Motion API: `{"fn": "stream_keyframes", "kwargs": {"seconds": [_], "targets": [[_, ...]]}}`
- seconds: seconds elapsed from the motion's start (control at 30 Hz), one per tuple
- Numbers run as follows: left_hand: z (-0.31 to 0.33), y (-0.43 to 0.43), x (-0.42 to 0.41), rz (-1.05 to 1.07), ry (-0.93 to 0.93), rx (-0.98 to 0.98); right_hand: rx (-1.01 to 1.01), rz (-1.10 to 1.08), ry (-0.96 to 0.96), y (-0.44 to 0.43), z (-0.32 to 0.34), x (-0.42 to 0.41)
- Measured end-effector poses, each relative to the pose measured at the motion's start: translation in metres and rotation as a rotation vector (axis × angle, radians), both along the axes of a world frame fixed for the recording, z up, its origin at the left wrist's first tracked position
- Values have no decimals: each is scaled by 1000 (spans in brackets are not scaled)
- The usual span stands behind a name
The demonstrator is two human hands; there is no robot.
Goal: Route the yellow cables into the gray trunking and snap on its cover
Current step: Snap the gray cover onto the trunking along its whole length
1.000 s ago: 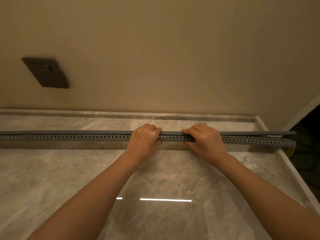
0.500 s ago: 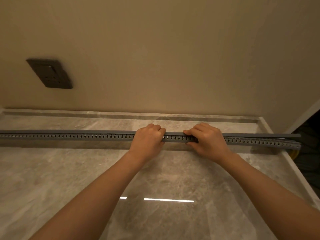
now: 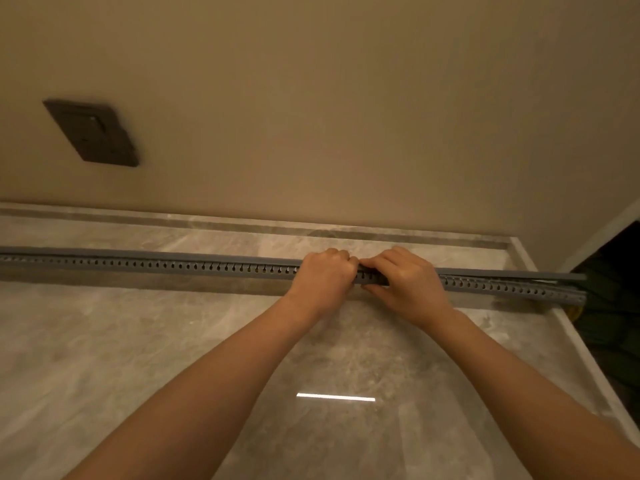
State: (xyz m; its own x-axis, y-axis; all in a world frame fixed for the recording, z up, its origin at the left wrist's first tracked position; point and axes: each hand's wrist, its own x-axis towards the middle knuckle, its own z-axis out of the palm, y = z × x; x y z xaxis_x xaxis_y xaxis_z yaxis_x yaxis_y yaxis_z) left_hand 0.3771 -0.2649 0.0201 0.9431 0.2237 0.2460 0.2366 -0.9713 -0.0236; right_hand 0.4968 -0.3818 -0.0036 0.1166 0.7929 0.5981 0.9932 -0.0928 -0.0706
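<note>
A long gray slotted trunking [image 3: 173, 266] lies across the marble surface, from the left edge to the right rim. Its cover [image 3: 502, 273] sits along the top and stands slightly raised at the right end. My left hand [image 3: 323, 275] grips the trunking with curled fingers over the top. My right hand [image 3: 405, 278] sits right beside it, fingers over the cover and thumb under the near side. A bit of yellow cable [image 3: 573, 311] shows below the trunking's right end; the rest is hidden.
A beige wall rises behind the marble counter [image 3: 138, 358], with a dark socket plate [image 3: 91, 133] at upper left. The counter's raised rim [image 3: 585, 358] runs along the right; beyond it is a dark gap with dark green cloth [image 3: 616, 306].
Both hands have slid to the right along the trunking and drawn together until they nearly touch. The view has shifted a little.
</note>
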Motion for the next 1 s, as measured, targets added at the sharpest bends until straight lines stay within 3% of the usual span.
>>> {"fn": "stream_keyframes", "kwargs": {"seconds": [0.43,0.6,1.0], "targets": [[-3,10,2,-38,56,83,-147,-349,-18,-41,13,2],[-1,6,3,-34,53,27,-146,-323,-60,-49,17,14],[-7,16,20,-63,-60,102,-62,-235,-192,-37,11,38]]}}
